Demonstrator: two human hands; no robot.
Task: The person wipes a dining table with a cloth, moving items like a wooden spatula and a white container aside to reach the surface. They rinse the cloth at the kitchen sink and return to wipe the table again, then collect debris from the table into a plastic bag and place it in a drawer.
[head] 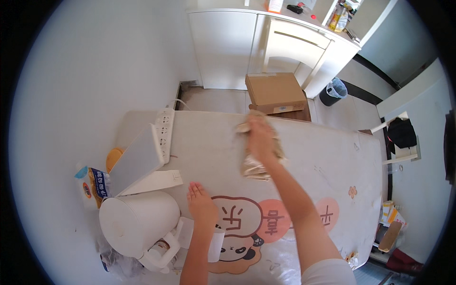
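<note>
My right hand (262, 137) is pressed on a crumpled beige cloth (256, 169) near the far edge of the table; both are slightly blurred. Some of the cloth spreads out below and beside the fingers. My left hand (201, 205) rests palm down on the table's printed cover (213, 142), its fingers pointing away from me, with nothing visible in it. A white kettle or jug (142, 221) stands to the left of that hand. Beside my left forearm is a white paper roll (216, 245), partly hidden by the arm.
A power strip (165, 135), a white panel-like object (137, 164) and a printed package (93, 187) are along the left wall. Beyond the table's far edge are a cardboard box (276, 91) and a lined bin (333, 92). A crumpled wrapper (352, 260) lies at the near right corner.
</note>
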